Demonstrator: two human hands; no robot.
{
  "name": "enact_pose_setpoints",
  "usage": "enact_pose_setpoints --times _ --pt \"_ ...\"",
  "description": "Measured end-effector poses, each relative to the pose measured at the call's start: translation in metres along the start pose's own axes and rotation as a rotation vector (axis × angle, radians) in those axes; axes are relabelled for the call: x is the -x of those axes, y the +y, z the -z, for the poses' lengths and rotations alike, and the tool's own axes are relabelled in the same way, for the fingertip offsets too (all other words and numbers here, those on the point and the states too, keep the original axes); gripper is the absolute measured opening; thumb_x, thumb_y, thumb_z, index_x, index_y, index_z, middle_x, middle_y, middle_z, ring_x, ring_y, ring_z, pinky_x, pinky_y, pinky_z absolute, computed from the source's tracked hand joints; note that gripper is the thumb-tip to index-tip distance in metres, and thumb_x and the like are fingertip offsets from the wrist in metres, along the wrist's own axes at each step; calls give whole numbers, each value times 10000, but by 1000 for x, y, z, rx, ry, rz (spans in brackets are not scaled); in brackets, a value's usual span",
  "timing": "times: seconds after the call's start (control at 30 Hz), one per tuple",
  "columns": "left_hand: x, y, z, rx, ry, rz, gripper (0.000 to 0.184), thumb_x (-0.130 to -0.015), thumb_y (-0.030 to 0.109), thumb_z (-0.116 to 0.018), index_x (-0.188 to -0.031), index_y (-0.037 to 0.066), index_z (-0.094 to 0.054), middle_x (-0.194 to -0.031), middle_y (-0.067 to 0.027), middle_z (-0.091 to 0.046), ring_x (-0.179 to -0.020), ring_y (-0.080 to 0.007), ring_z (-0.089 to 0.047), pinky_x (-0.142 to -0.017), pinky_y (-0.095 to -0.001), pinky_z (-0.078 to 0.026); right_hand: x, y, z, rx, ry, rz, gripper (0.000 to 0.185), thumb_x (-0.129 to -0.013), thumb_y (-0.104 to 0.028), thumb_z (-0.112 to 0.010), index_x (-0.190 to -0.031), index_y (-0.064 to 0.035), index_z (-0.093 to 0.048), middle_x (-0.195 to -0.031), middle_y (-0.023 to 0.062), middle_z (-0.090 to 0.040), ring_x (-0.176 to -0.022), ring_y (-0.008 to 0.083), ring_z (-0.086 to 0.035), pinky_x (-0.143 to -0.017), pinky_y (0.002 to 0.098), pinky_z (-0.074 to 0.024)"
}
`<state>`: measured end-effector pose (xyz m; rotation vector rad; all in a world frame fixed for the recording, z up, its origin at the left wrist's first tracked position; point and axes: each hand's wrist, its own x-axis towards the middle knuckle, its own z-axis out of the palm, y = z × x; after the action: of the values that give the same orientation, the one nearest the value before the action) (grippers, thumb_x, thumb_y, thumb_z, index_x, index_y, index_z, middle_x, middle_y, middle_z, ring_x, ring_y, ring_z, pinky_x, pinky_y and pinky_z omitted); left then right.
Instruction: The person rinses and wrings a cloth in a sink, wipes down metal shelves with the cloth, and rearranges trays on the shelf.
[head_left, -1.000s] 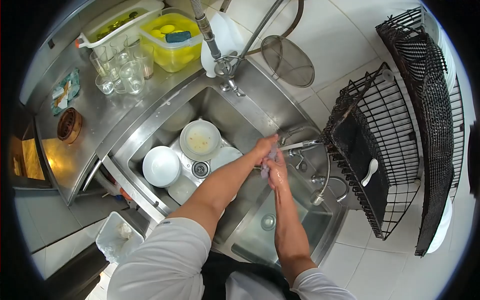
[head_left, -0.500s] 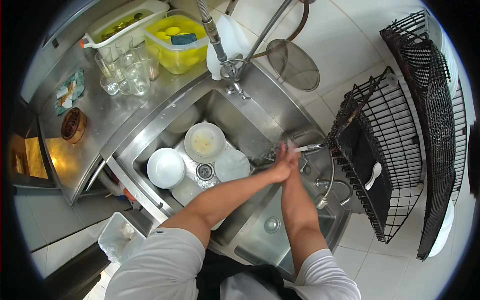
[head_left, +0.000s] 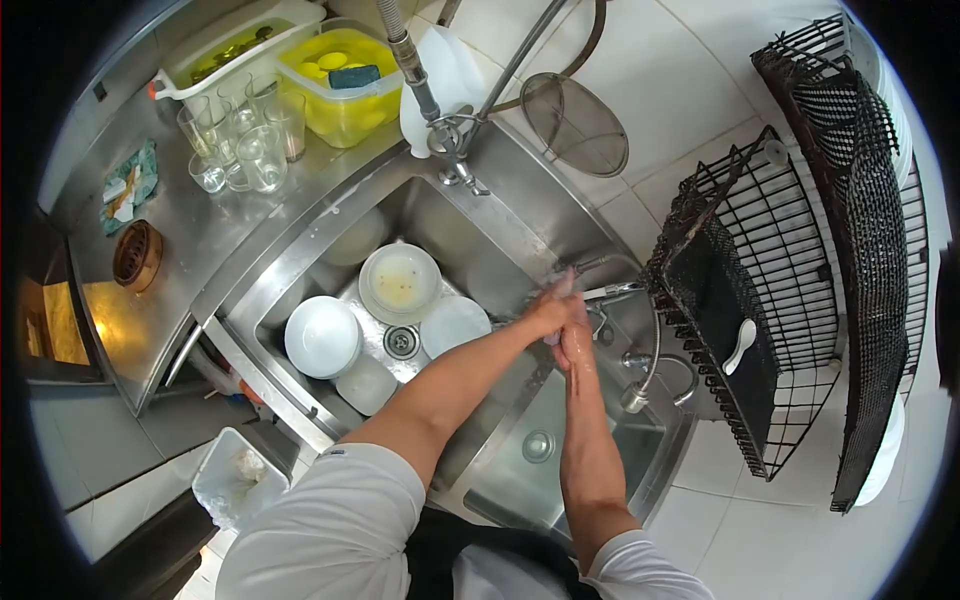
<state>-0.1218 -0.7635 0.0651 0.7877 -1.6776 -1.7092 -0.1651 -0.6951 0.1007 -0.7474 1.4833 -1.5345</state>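
Note:
Both my hands are wet and pressed together beside the running tap (head_left: 612, 291), above the divider between the two sink basins. My left hand (head_left: 547, 308) lies against the right, its fingers stretched toward the back of the sink. My right hand (head_left: 576, 325) is partly covered by the left, so its fingers are hard to make out. No object shows between them. In the left basin, near my left forearm, sit a white bowl (head_left: 323, 338), a stack of plates with food bits on top (head_left: 399, 284) and a white dish (head_left: 455, 325).
Glass mugs (head_left: 262, 160), a yellow tub (head_left: 345, 110) and a wooden steamer (head_left: 137, 256) stand on the left counter. A strainer (head_left: 575, 124) hangs on the wall. Black wire racks (head_left: 775, 260) at right hold a white spoon (head_left: 739, 347). A bin (head_left: 238, 480) stands lower left.
My hands have shifted against each other; the left now lies farther over the right, and the right has drawn slightly toward me. The whole view has moved a little.

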Motion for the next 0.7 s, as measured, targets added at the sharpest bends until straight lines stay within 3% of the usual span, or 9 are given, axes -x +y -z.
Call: enact_pose_setpoints --times 0.1,0.2,0.3,0.37,0.47,0.53,0.57,0.67,0.7 --pt "-8 -1 14 598 -8 348 555 -892 426 -452 -1320 75 -420 -1201 -184 -534 -1069 -320 -535 -905 -433 -415 -1 -1 -6 38 14 -57 340 -910 -212 -506 -1210 -54 -481 -980 65 -610 -786 156 -597 -664 290 -500" --pt "-3 -5 38 1150 -120 485 461 -901 398 -458 -1179 37 -529 -1101 -136 -575 -961 -255 -564 -830 -392 -447 -13 9 -20 -197 70 -145 298 -883 -232 -550 -1111 -40 -554 -929 49 -620 -717 153 -595 -608 291 -496" --pt "11 5 27 1042 101 571 412 -908 350 -463 -1128 9 -537 -1083 -133 -579 -959 -240 -558 -844 -373 -431 -35 15 -22 -342 217 -265 257 -869 -252 -567 -1022 -47 -601 -855 54 -624 -689 171 -598 -596 311 -493" --pt "24 19 15 787 208 321 409 -912 324 -457 -1160 4 -510 -1104 -124 -573 -990 -237 -544 -877 -375 -409 -62 31 3 -281 342 -293 236 -863 -268 -578 -990 -74 -618 -806 52 -618 -694 186 -603 -600 330 -493" --pt "20 2 -18 419 167 146 532 -919 312 -424 -1350 28 -295 -1331 -177 -387 -1265 -300 -313 -1024 -382 -283 -77 15 15 305 592 -192 213 -872 -247 -542 -948 -64 -622 -745 44 -603 -633 188 -595 -567 349 -493" --pt "31 17 -33 101 216 17 607 -923 323 -407 -1417 61 -170 -1437 -206 -236 -1363 -329 -135 -1081 -373 -199 -115 72 78 142 452 -166 225 -865 -161 -487 -1027 -36 -580 -846 51 -609 -725 184 -605 -653 336 -503" --pt "31 19 -28 45 41 32 672 -903 338 -430 -1441 92 -110 -1470 -259 -8 -1378 -346 49 -1107 -351 -122 -106 67 75 -50 421 -162 232 -867 -156 -479 -1040 -33 -572 -871 58 -609 -744 187 -606 -666 340 -502" --pt "30 40 -15 -7 90 92 708 -886 386 -470 -1439 100 -133 -1463 -275 -17 -1377 -351 50 -1110 -359 -103 -63 49 44 -427 259 -145 256 -872 -143 -457 -1079 -23 -547 -947 80 -609 -802 197 -608 -708 349 -500" --pt "27 46 -9 -131 55 116 710 -884 401 -477 -1433 88 -153 -1431 -275 -118 -1355 -355 -57 -1089 -371 -164 -52 42 37 -476 186 -136 264 -874 -139 -450 -1092 -20 -539 -972 87 -609 -822 201 -608 -721 352 -499"
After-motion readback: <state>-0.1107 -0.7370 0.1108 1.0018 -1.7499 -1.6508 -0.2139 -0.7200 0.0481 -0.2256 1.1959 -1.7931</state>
